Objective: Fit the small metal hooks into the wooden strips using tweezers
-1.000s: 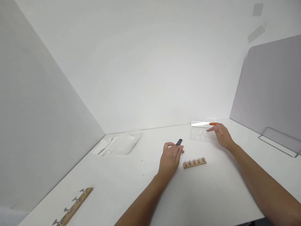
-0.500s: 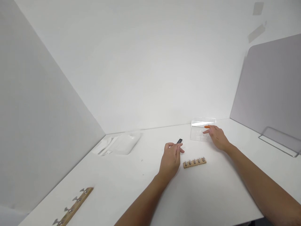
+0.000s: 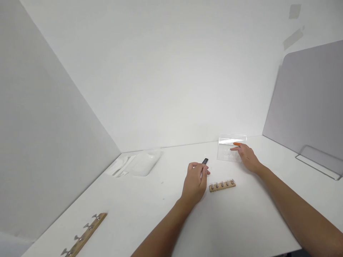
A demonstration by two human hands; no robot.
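My left hand [image 3: 195,180] is closed, with thumb and fingertips pinched around a narrow black stick-like piece [image 3: 205,161]. One end of that piece sticks out beyond the fingers; the rest is hidden. My right hand [image 3: 248,157] reaches over a clear plastic box or tray [image 3: 223,153] near the back wall, fingers stretched out. A small orange piece [image 3: 237,144] lies along its index fingertip, looking like a finger cover. Between the hands lies a short wooden strip [image 3: 222,185] with a row of small metal pegs.
A longer wooden strip [image 3: 87,235] with metal hooks lies at the front left. Clear plastic bags [image 3: 142,163] rest at the back left. At the right, a grey panel [image 3: 311,100] stands on a wire foot [image 3: 317,167]. White walls enclose the table's back and left.
My left thumb and fingers shift slightly around the black piece, which shows a little more. My right hand stays almost still over the clear plastic.
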